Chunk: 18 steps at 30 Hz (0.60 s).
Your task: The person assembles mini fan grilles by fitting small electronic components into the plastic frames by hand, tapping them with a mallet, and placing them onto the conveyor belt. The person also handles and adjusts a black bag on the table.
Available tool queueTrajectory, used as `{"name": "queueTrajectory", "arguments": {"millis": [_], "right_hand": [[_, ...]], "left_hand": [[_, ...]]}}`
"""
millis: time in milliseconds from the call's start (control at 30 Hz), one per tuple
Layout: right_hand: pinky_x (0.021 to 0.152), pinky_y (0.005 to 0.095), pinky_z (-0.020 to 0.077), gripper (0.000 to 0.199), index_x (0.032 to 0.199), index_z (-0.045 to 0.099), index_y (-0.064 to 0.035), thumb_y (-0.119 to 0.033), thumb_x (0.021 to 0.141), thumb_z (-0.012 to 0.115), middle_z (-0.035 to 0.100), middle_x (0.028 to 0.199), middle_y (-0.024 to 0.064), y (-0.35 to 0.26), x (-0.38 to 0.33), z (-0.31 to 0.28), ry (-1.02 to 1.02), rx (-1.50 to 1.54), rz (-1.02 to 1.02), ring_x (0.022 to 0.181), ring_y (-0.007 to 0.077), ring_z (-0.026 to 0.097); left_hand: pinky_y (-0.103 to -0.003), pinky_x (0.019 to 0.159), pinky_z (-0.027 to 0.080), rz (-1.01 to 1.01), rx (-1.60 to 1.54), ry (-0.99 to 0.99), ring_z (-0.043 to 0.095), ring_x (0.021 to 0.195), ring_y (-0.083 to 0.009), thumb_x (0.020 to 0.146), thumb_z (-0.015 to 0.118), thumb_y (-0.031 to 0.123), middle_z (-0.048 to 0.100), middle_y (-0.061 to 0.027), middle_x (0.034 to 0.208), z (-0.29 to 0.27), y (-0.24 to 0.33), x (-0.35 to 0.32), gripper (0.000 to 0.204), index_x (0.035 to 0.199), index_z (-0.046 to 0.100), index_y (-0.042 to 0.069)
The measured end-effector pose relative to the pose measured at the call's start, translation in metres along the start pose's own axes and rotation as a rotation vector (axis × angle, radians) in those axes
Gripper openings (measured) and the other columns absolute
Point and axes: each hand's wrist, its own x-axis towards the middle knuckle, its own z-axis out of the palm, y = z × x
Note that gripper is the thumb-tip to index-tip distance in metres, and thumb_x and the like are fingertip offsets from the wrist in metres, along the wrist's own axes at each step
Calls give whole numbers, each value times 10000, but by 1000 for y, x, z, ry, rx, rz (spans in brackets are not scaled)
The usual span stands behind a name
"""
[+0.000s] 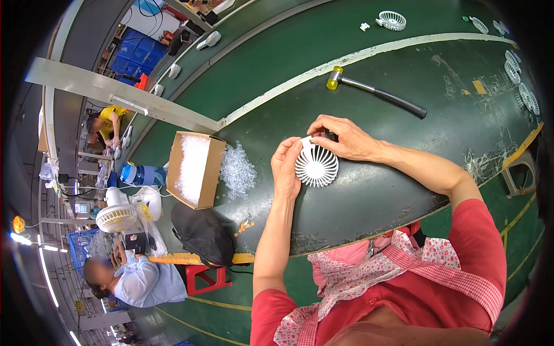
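Observation:
A white round fan grille point(317, 166) with radiating slats rests at the middle of the dark green worktable point(369, 202). My left hand point(286, 164) grips its left side, the fingers closed at the short neck on top. From the right, my right hand point(345, 138) pinches at the same neck, its thumb and fingers bent around it. Something small and dark shows beneath the right fingers, too hidden to name. Left of my hands lies a loose pile of small clear plastic pieces point(238, 172), beside a cardboard box point(212, 173) filled with similar whitish pieces.
A yellow-headed mallet point(378, 95) lies beyond my hands. More grilles point(522, 95) line the far right edge, and another grille point(392, 21) sits on the green belt point(277, 52). At left are a black bag point(202, 233), a blue bottle point(141, 174), a white fan point(117, 216) and co-workers.

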Motion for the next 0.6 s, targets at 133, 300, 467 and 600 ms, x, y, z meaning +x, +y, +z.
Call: {"name": "queueTrajectory", "arguments": {"millis": [133, 300, 467, 600], "right_hand": [[773, 381, 515, 149, 990, 611, -1, -120, 918, 663, 652, 926, 120, 4, -2, -1, 37, -63, 6, 856, 273, 647], [788, 391, 491, 121, 965, 595, -8, -107, 923, 649, 634, 938, 108, 3, -2, -3, 36, -181, -19, 872, 281, 617], [794, 425, 459, 147, 956, 581, -28, -164, 937, 634, 639, 901, 115, 6, -1, 2, 50, -175, 0, 796, 296, 579], [830, 416, 468, 169, 976, 603, -18, -180, 941, 637, 665, 940, 122, 7, 1, -2, 26, -126, 75, 855, 306, 617]], "left_hand": [[-242, 771, 555, -12, -15, 14, 675, 870, -112, 959, 667, 115, 709, -86, 1011, -4, -1, 1, 181, 1099, 631, 6], [-241, 774, 556, -20, -23, 34, 678, 872, -114, 964, 660, 109, 714, -92, 1007, -3, -1, 0, 171, 1100, 628, 11], [-228, 741, 550, 8, 4, 0, 675, 850, -99, 970, 656, 120, 720, -87, 990, 2, -4, 0, 160, 1086, 622, 16], [-241, 769, 555, 11, -10, 17, 676, 866, -109, 967, 658, 122, 714, -79, 1000, 4, -2, 1, 163, 1091, 630, 20]]}}
